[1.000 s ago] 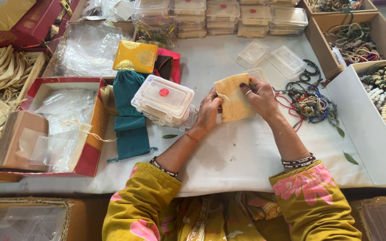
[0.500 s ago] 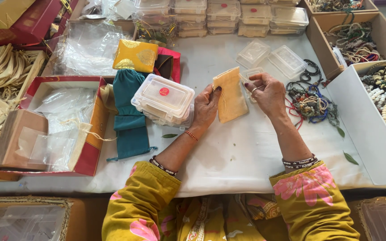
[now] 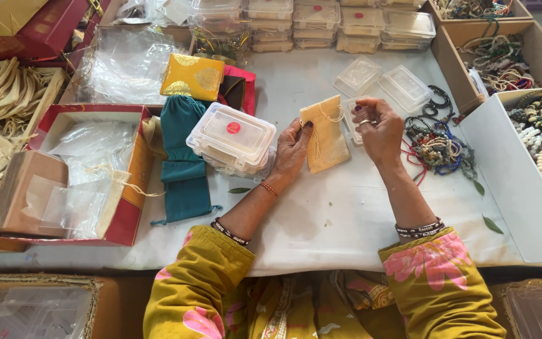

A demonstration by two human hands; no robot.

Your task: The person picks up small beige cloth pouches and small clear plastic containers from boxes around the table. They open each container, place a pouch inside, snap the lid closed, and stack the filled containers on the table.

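From the head view, we see our left hand (image 3: 293, 150) pinching the mustard drawstring pouch (image 3: 326, 133) by its upper left edge, fingers closed on the cloth, so the pouch hangs just above the white surface (image 3: 321, 220). Our right hand (image 3: 379, 125) sits by the pouch's top right corner, fingers curled in a loose pinch near the cord; we cannot tell whether it grips the cord itself. To do this well, we judge we should keep the mouth of the pouch level and taut between both hands and draw the cord evenly. The stacked clear boxes (image 3: 232, 139) lie just left of the left hand, and the heap of beaded bracelets (image 3: 437, 147) just right of the right hand.
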